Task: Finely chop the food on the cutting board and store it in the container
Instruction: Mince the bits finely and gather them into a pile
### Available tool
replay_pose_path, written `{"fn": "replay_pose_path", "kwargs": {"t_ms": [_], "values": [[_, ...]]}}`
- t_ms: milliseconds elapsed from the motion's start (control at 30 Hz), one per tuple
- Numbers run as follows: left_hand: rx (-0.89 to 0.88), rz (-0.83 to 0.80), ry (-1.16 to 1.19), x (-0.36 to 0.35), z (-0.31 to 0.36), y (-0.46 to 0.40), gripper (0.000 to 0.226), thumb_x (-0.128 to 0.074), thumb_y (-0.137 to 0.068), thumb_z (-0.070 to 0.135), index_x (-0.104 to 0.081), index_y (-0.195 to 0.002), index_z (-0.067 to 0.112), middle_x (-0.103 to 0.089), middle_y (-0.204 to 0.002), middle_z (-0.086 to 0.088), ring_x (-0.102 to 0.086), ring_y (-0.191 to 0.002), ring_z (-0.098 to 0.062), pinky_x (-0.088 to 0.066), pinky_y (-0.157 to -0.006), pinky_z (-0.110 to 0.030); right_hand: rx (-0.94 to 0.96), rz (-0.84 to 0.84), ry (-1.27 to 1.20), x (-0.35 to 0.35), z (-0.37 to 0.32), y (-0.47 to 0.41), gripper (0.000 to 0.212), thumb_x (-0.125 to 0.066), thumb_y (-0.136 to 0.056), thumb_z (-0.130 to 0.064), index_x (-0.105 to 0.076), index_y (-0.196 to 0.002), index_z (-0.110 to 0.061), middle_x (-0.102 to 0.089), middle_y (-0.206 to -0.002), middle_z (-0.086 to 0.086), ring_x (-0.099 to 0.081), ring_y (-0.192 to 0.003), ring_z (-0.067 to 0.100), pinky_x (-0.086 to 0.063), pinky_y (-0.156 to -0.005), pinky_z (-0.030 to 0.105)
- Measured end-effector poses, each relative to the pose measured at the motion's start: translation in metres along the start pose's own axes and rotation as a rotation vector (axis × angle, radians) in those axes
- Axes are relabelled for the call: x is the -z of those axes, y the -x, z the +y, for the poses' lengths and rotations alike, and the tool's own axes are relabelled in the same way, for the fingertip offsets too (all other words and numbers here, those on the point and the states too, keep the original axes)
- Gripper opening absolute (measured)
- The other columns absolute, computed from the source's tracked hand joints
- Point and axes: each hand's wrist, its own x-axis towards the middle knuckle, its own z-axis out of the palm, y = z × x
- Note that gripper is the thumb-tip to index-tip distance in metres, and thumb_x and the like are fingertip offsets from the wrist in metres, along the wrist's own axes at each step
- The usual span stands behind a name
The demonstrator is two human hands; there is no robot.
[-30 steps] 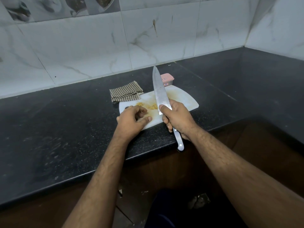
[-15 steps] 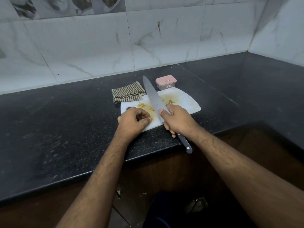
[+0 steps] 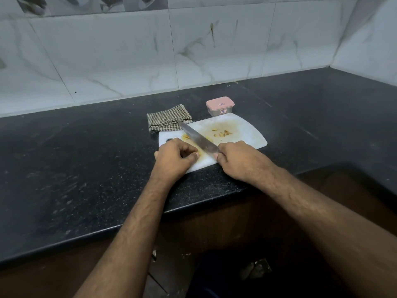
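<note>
One view, head camera. White cutting board (image 3: 247,134) near the counter edge. Right hand (image 3: 238,162) clenches the knife (image 3: 198,139), whose blade has dropped from raised to low across the board: chopping goes on. Left hand (image 3: 174,158), fingers curled, pins the yellow food (image 3: 198,154). Cut bits (image 3: 223,134) lie farther right. Container (image 3: 220,106), lidded, just beyond the board.
</note>
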Motion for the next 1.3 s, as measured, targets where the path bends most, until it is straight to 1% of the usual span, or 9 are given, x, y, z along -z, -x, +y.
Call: {"fn": "replay_pose_path", "kwargs": {"t_ms": [133,267,600,700,833,900,967,1133,1300], "values": [[-0.017,0.009,-0.007,-0.001,-0.001,-0.001,0.028,-0.08,-0.084,0.03,-0.071,-0.068,0.052,-0.067,-0.087,0.024,-0.064,-0.093,-0.008,-0.049,-0.097,-0.056,-0.003,-0.027,0.02,0.004,-0.004,-0.004,0.028,-0.039,-0.106,-0.039,-0.057,-0.114,-0.019,-0.05,-0.09,-0.001,-0.051,-0.085,0.019,-0.04,-0.072,0.032],[-0.02,0.016,-0.04,-0.002,0.0,0.0,0.027,-0.08,-0.084,0.03,-0.07,-0.068,0.048,-0.066,-0.086,0.022,-0.064,-0.092,-0.009,-0.05,-0.096,-0.055,-0.007,-0.075,0.043,0.008,-0.011,-0.008,0.03,-0.039,-0.106,-0.039,-0.057,-0.12,-0.018,-0.05,-0.095,0.001,-0.051,-0.087,0.019,-0.042,-0.075,0.032],[-0.001,0.018,-0.051,-0.002,-0.001,-0.001,0.015,-0.081,-0.083,0.035,-0.073,-0.073,0.043,-0.067,-0.087,0.02,-0.064,-0.09,-0.01,-0.051,-0.094,-0.053,0.006,-0.086,0.053,0.005,-0.015,-0.011,0.03,-0.038,-0.106,-0.037,-0.057,-0.123,-0.021,-0.05,-0.096,-0.001,-0.051,-0.089,0.018,-0.046,-0.08,0.034],[0.0,0.018,-0.053,-0.002,0.0,-0.001,0.022,-0.081,-0.084,0.034,-0.07,-0.07,0.047,-0.066,-0.087,0.021,-0.064,-0.089,-0.009,-0.051,-0.094,-0.053,0.003,-0.093,0.044,0.005,-0.016,-0.011,0.03,-0.039,-0.106,-0.036,-0.057,-0.125,-0.022,-0.051,-0.096,-0.002,-0.052,-0.09,0.017,-0.048,-0.083,0.034],[0.007,0.024,-0.035,-0.002,0.0,-0.001,0.027,-0.082,-0.084,0.033,-0.068,-0.068,0.049,-0.066,-0.085,0.025,-0.065,-0.09,-0.007,-0.051,-0.096,-0.053,0.009,-0.085,0.039,0.005,-0.017,-0.011,0.028,-0.039,-0.106,-0.033,-0.057,-0.123,-0.02,-0.055,-0.095,-0.001,-0.051,-0.087,0.018,-0.044,-0.077,0.032],[0.009,0.017,-0.03,-0.002,-0.001,-0.002,0.024,-0.082,-0.085,0.032,-0.071,-0.07,0.048,-0.066,-0.083,0.027,-0.065,-0.089,-0.006,-0.051,-0.096,-0.054,0.013,-0.078,0.043,0.003,-0.018,-0.01,0.027,-0.04,-0.106,-0.03,-0.057,-0.123,-0.02,-0.051,-0.084,-0.003,-0.051,-0.083,0.018,-0.041,-0.073,0.031],[0.008,0.013,-0.031,-0.004,-0.002,-0.003,0.019,-0.081,-0.086,0.032,-0.073,-0.074,0.044,-0.066,-0.084,0.024,-0.064,-0.089,-0.007,-0.05,-0.096,-0.054,0.011,-0.083,0.062,0.003,-0.019,-0.012,0.026,-0.042,-0.105,-0.028,-0.057,-0.125,-0.021,-0.042,-0.076,-0.007,-0.051,-0.082,0.018,-0.041,-0.072,0.032],[-0.014,0.022,-0.047,-0.006,-0.006,-0.005,0.018,-0.079,-0.088,0.029,-0.071,-0.076,0.04,-0.067,-0.089,0.017,-0.063,-0.091,-0.009,-0.05,-0.096,-0.054,-0.016,-0.143,0.099,0.004,-0.021,-0.02,0.024,-0.046,-0.104,-0.024,-0.054,-0.125,-0.018,-0.043,-0.077,-0.005,-0.049,-0.072,0.014,-0.043,-0.071,0.033],[-0.02,0.018,-0.063,-0.006,-0.007,-0.008,0.022,-0.081,-0.086,0.031,-0.068,-0.073,0.043,-0.068,-0.092,0.016,-0.064,-0.093,-0.01,-0.051,-0.096,-0.054,-0.002,-0.218,0.17,0.01,-0.027,-0.026,0.031,-0.049,-0.104,-0.023,-0.05,-0.134,-0.019,-0.048,-0.088,-0.002,-0.053,-0.088,0.019,-0.045,-0.079,0.033]]}}
